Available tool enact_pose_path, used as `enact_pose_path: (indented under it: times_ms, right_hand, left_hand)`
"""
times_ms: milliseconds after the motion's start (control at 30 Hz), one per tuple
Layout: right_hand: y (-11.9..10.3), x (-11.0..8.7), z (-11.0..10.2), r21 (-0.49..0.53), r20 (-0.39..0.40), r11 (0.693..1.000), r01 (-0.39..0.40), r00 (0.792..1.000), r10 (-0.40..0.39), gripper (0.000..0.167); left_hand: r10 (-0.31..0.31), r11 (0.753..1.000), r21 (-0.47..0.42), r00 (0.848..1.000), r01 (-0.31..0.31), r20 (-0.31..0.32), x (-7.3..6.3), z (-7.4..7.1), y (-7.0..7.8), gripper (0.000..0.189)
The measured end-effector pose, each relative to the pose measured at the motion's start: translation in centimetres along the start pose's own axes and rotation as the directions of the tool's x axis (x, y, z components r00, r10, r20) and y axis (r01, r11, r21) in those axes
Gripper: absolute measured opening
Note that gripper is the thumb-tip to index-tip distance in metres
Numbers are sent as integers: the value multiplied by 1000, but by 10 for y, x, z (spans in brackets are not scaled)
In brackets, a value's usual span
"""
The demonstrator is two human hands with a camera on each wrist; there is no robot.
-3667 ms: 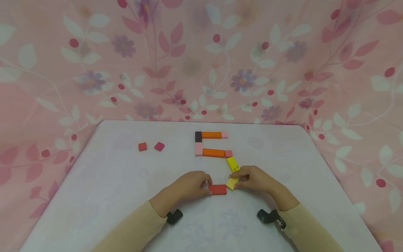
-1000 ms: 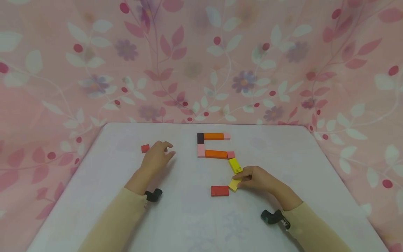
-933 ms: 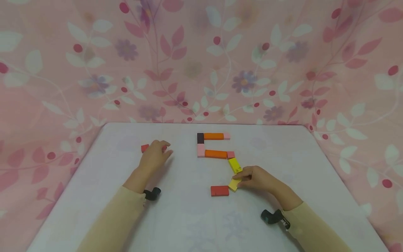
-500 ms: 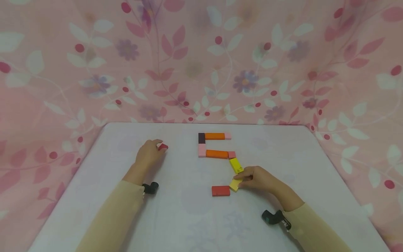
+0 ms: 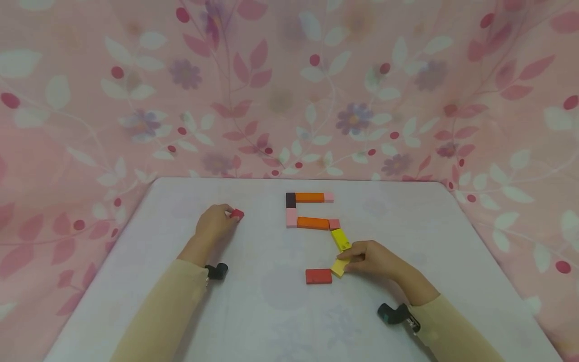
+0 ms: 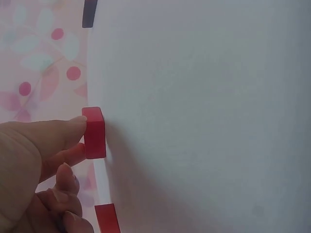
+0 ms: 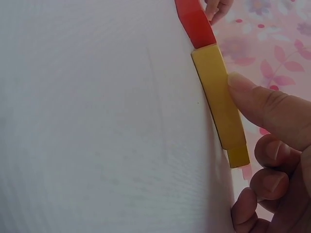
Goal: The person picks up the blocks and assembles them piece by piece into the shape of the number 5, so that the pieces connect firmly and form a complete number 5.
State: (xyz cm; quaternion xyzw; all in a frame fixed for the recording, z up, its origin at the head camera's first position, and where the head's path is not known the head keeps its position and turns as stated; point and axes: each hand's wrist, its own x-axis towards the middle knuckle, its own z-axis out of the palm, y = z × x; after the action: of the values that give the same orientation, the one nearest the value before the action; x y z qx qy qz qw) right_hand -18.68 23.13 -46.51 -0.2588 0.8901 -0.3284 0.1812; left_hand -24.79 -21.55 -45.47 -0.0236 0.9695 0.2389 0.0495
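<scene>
My left hand [image 5: 212, 221] pinches a small dark-red block [image 5: 237, 214] between thumb and fingers at the table's far left. In the left wrist view, that block [image 6: 95, 133] is held by its end, near the tabletop. A second red block [image 6: 108, 218] lies close by, hidden by the hand in the head view. My right hand [image 5: 374, 261] holds the lower yellow block [image 5: 339, 268], thumb against its side and other fingers curled. This block lies between the upper yellow block [image 5: 341, 240] and a red oblong block [image 5: 318, 276].
On the white table [image 5: 253, 322], a joined line of blocks continues behind: a small pink block [image 5: 334, 224], an orange bar [image 5: 313, 223], a light-pink block [image 5: 291, 218], a black block [image 5: 291, 200], another orange bar [image 5: 309, 197] and a pink end block [image 5: 328, 197]. A floral cloth [image 5: 289, 90] hangs behind.
My left hand has left the red oblong block, moved to the far left and taken hold of the small dark-red block. My right hand has stayed at the yellow blocks.
</scene>
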Motion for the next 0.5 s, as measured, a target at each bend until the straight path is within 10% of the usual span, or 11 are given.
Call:
enact_pose_path:
  times_ms: [500]
  right_hand:
    - [-1, -1, 0, 24, 6, 1000, -4, 1000, 4, 31]
  left_hand:
    - [61, 998, 5, 997, -62, 55, -22, 19, 22, 38]
